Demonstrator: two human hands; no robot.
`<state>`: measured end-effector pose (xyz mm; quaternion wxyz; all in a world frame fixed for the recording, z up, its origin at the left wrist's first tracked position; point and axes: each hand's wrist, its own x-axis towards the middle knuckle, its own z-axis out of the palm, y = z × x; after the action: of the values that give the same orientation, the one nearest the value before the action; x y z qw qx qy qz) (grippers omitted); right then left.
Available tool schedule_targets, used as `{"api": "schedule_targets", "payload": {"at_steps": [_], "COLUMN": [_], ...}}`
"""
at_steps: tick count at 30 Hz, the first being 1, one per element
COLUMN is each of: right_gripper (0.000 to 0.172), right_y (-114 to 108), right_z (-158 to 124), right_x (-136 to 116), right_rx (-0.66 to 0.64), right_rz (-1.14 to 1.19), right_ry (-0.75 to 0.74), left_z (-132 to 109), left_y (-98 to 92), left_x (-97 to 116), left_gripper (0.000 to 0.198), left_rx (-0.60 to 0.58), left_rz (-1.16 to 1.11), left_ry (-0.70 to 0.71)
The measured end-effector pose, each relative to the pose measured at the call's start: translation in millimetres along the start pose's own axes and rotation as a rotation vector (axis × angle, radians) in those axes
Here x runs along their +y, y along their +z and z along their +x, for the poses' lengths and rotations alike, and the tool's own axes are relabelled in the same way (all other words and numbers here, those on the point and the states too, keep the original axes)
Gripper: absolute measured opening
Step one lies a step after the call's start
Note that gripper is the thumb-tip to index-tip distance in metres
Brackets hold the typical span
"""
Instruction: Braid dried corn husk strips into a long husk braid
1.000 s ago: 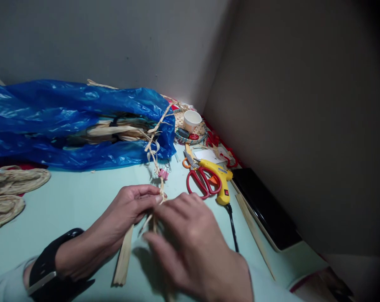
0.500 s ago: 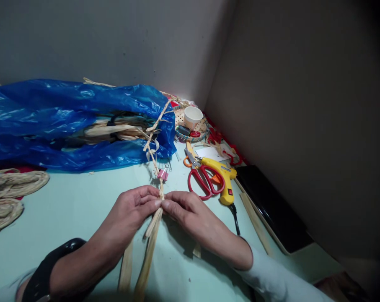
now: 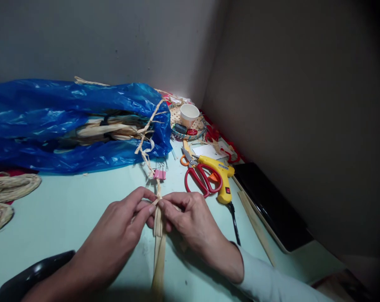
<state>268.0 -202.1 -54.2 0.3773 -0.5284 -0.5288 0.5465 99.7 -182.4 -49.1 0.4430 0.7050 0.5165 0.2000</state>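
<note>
A pale braid of dried plant-fibre strips (image 3: pixel 158 224) runs toward me down the middle of the table. My left hand (image 3: pixel 130 220) pinches strands at the braid's near end from the left. From the right, my right hand (image 3: pixel 188 218) pinches the same spot, its fingertips close to the left ones. Loose flat strips hang below the fingers, one long strip reaching the bottom of the view. Just beyond my fingertips a pink binder clip (image 3: pixel 160 174) grips the braid. Farther on, the finished length of braid (image 3: pixel 150 121) climbs over the blue plastic bag.
The blue bag (image 3: pixel 35 126) holds bundled strips. Red-handled scissors (image 3: pixel 205 180) and a yellow glue gun (image 3: pixel 219 172) lie right of the clip. Behind them a woven basket (image 3: pixel 192 136) carries a white cup (image 3: pixel 189 115). A black flat device (image 3: pixel 271 205) lies right; woven soles (image 3: pixel 14 186) left.
Both hands stay pinching at the braid's end while the strips below shift to hang straighter. My left fingers have spread strands sideways. The whole view has shifted slightly.
</note>
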Motion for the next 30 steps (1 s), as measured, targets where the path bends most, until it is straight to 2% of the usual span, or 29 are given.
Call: {"api": "schedule_targets", "payload": {"at_steps": [4, 8, 11, 14, 17, 20, 23, 27, 29, 30], "right_gripper": [0.033, 0.033, 0.037, 0.038, 0.033, 0.031, 0.029, 0.029, 0.031, 0.031], "right_y": [-0.4, -2.8, -6.2, -8.9, -9.1, -7.8, -7.2, -7.8, -7.8, -7.5], "right_z": [0.0, -0.1, -0.6, -1.5, -2.1, -1.8, -0.9, -0.1, 0.0, 0.1], "right_x": [0.6, 1.9, 2.0, 2.1, 2.3, 2.1, 1.5, 2.5, 3.8, 4.4], "right_rx": [0.035, -0.014, -0.037, -0.065, -0.116, -0.113, -0.119, -0.091, -0.074, -0.076], "right_rz": [-0.026, 0.020, 0.050, 0.080, 0.168, 0.252, 0.286, 0.240, 0.215, 0.211], "right_ry": [-0.026, -0.047, -0.026, -0.027, -0.001, 0.035, 0.031, -0.027, -0.064, -0.067], "left_z": [-6.2, -13.5, -19.9, -25.1, -29.4, -35.5, -41.9, -39.6, -31.5, -26.2], "left_y": [-5.0, 2.4, 11.2, 18.3, 26.3, 37.2, 43.5, 31.0, 19.7, 14.8], "left_x": [2.6, -3.0, -12.0, -20.5, -22.0, -15.9, -9.0, -4.9, -2.9, -1.7], "left_gripper": [0.024, 0.019, 0.023, 0.036, 0.040, 0.037, 0.041, 0.028, 0.019, 0.014], "left_rx": [0.139, 0.223, 0.300, 0.325, 0.366, 0.416, 0.375, 0.259, 0.251, 0.262], "left_rz": [0.389, 0.547, 0.726, 0.896, 0.990, 1.080, 1.044, 0.647, 0.377, 0.243], "left_ry": [0.246, 0.545, 0.784, 0.884, 0.929, 0.848, 0.690, 0.577, 0.436, 0.303]}}
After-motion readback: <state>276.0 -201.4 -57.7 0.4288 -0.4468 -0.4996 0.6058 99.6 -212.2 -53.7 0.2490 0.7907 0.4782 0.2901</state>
